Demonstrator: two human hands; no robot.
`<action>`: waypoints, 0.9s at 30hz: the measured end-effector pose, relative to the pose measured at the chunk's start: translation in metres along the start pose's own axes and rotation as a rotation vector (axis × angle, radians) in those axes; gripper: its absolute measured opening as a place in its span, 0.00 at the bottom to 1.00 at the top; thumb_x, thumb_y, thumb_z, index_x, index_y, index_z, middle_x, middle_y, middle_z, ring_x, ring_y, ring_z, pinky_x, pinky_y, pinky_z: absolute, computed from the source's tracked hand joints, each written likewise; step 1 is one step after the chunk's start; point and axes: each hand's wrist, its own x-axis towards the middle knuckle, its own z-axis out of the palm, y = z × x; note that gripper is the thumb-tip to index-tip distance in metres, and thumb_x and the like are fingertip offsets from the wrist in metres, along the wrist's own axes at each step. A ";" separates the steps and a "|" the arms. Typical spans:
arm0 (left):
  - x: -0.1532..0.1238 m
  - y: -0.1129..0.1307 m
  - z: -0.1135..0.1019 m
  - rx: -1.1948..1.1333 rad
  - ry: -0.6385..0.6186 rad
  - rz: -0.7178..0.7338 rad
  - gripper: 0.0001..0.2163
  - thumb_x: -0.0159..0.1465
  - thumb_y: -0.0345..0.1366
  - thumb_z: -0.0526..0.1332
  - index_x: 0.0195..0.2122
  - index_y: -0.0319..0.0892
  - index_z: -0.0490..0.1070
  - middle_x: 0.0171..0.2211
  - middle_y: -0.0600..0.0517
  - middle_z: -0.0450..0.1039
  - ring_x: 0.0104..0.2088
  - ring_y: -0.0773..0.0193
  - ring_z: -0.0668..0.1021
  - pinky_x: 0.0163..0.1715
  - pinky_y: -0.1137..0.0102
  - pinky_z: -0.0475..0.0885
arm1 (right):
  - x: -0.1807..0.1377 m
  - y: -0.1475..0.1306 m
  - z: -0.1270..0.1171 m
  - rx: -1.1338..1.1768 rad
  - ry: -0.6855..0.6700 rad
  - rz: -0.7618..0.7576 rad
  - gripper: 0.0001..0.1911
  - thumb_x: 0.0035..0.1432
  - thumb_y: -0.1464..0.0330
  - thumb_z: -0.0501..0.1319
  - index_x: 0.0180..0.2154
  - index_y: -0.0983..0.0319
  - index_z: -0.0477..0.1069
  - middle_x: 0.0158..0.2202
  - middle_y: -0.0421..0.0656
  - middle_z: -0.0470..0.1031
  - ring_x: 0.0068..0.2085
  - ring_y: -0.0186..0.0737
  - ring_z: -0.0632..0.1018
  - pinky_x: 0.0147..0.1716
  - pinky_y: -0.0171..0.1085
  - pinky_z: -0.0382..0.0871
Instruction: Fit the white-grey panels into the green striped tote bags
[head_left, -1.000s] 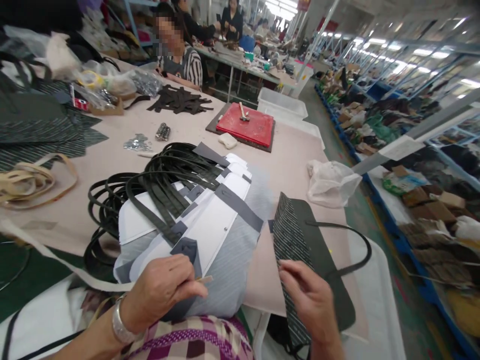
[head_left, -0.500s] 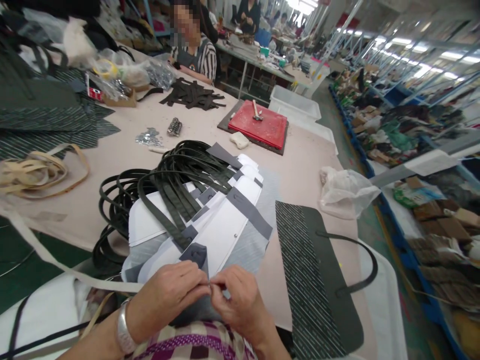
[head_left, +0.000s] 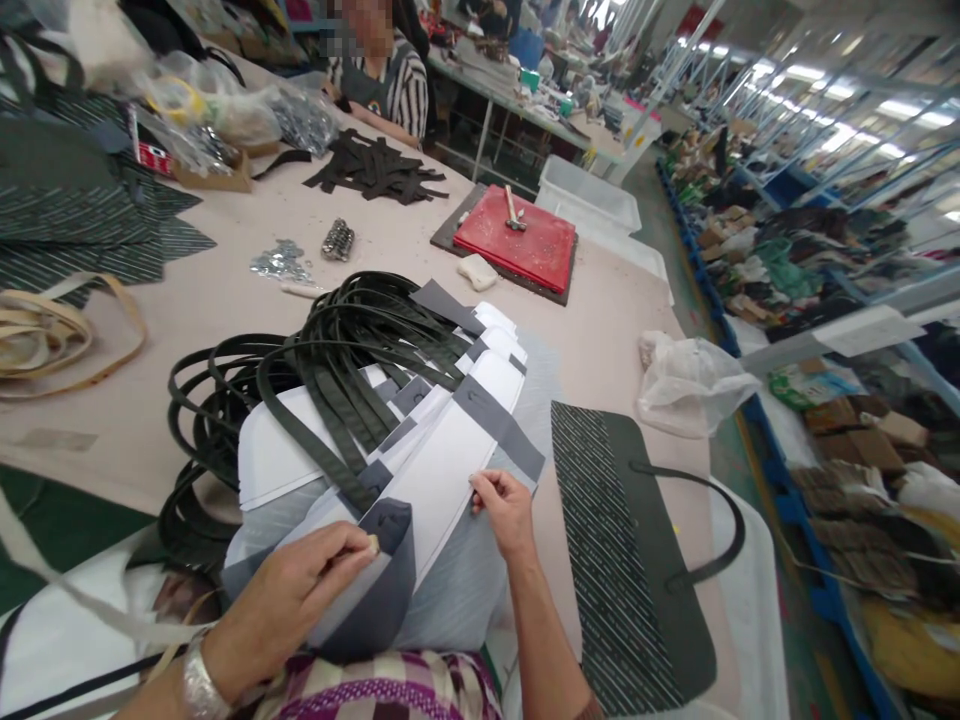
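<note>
Wide and pale pink, the surface [head_left: 397, 230] reaches back toward a co-worker [head_left: 386, 90] in striped sleeves. Nearest the person, a fanned pile of white and grey bag pieces [head_left: 277, 440] lies with dark looped straps [head_left: 330, 415] arching over its left side. To its right, a dark striped panel [head_left: 622, 540] lies flat, its handle [head_left: 741, 530] curving outward. Farther back sits a red board [head_left: 487, 235]. Over the pile's near end, the left hand's [head_left: 311, 580] grip is pinching what seems to be the end of a pale strip [head_left: 373, 545]. At the edge of the top white piece [head_left: 442, 455], the right hand's [head_left: 506, 510] grip is pressed together; I cannot tell what it holds. Smaller still, a hammer [head_left: 516, 223] lies on the red board, and loose metal bits [head_left: 281, 262] lie beyond the straps.
</note>
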 end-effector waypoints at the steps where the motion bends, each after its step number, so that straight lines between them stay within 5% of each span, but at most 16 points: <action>1: -0.002 -0.004 -0.001 -0.012 -0.010 -0.036 0.14 0.69 0.47 0.55 0.34 0.45 0.73 0.30 0.57 0.77 0.31 0.67 0.78 0.32 0.76 0.71 | 0.000 0.000 0.002 -0.013 0.004 0.003 0.16 0.50 0.57 0.66 0.29 0.65 0.75 0.20 0.39 0.72 0.22 0.33 0.71 0.23 0.33 0.70; 7: -0.007 -0.017 -0.002 -0.094 -0.030 -0.099 0.13 0.68 0.47 0.56 0.40 0.47 0.75 0.38 0.56 0.80 0.39 0.64 0.80 0.40 0.75 0.74 | 0.009 0.011 0.010 -0.121 0.003 0.023 0.14 0.50 0.60 0.66 0.32 0.64 0.72 0.20 0.36 0.72 0.22 0.34 0.74 0.22 0.32 0.69; 11: -0.009 -0.022 -0.005 -0.109 -0.006 -0.052 0.12 0.68 0.46 0.57 0.41 0.48 0.77 0.40 0.55 0.81 0.40 0.64 0.81 0.42 0.75 0.75 | 0.019 0.018 -0.004 -0.208 0.047 0.047 0.21 0.45 0.59 0.70 0.38 0.63 0.67 0.16 0.32 0.68 0.14 0.35 0.70 0.14 0.32 0.62; 15: -0.017 -0.021 -0.011 -0.058 0.108 0.015 0.11 0.67 0.44 0.58 0.39 0.47 0.78 0.37 0.55 0.82 0.36 0.65 0.82 0.37 0.78 0.75 | 0.012 -0.004 -0.011 -0.271 0.187 -0.076 0.18 0.49 0.56 0.68 0.34 0.62 0.67 0.18 0.34 0.69 0.21 0.36 0.72 0.23 0.34 0.67; 17: -0.022 -0.018 -0.014 -0.041 0.153 0.053 0.10 0.67 0.43 0.59 0.38 0.48 0.79 0.35 0.56 0.82 0.34 0.66 0.82 0.35 0.80 0.75 | -0.002 -0.026 0.005 -0.312 0.159 -0.245 0.15 0.56 0.56 0.64 0.34 0.62 0.70 0.25 0.38 0.73 0.28 0.37 0.74 0.31 0.36 0.69; 21: -0.036 -0.011 -0.016 -0.005 0.193 0.146 0.09 0.67 0.42 0.59 0.39 0.49 0.79 0.33 0.56 0.82 0.33 0.67 0.83 0.35 0.81 0.75 | -0.035 -0.062 0.079 -0.612 -0.193 -0.666 0.10 0.60 0.61 0.63 0.40 0.60 0.74 0.36 0.44 0.75 0.37 0.41 0.76 0.38 0.38 0.70; 24: -0.044 -0.008 -0.015 0.035 0.184 0.228 0.11 0.67 0.42 0.60 0.48 0.52 0.77 0.34 0.56 0.82 0.32 0.67 0.83 0.33 0.82 0.76 | -0.046 -0.070 0.134 -0.948 -0.212 -0.716 0.15 0.56 0.59 0.68 0.41 0.62 0.72 0.38 0.48 0.74 0.40 0.48 0.76 0.38 0.43 0.72; 27: -0.051 -0.007 -0.012 0.046 0.179 0.257 0.14 0.66 0.43 0.60 0.53 0.54 0.74 0.35 0.56 0.83 0.32 0.66 0.83 0.33 0.81 0.77 | -0.042 -0.072 0.154 -1.116 -0.186 -0.726 0.11 0.58 0.63 0.66 0.37 0.63 0.70 0.36 0.49 0.73 0.37 0.49 0.76 0.33 0.42 0.72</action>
